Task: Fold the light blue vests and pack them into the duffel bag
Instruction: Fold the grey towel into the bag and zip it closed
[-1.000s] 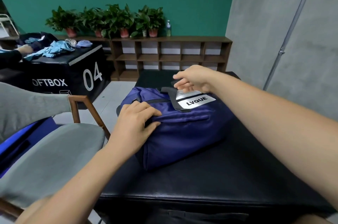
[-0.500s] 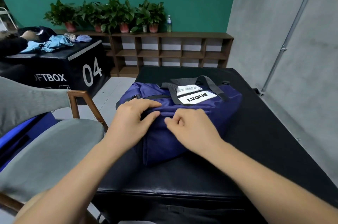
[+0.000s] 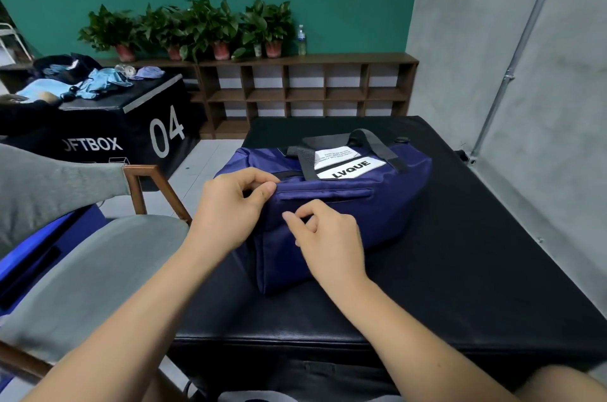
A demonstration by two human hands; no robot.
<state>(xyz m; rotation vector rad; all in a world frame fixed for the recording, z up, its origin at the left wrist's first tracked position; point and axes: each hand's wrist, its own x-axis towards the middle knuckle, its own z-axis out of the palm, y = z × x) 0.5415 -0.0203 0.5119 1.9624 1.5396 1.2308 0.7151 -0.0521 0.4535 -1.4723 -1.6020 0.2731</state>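
Fingers [image 3: 262,189] of the left hand [image 3: 226,214] curl over and pinch the near top edge of the navy duffel bag [image 3: 354,204]. Just below, the thumb and forefinger of the right hand [image 3: 331,240] are pressed together against the bag's side panel; whether they nip fabric or a zip pull cannot be told. The bag sits on the black padded counter [image 3: 476,270], with its black straps [image 3: 377,147] and white LVQUE label [image 3: 353,168] on top. A grey chair [image 3: 98,263] stands to the left. Beyond it, light blue garments [image 3: 105,81] lie heaped on a black box [image 3: 131,112] marked 04, near a wooden shelf [image 3: 305,58] carrying potted plants [image 3: 210,24].
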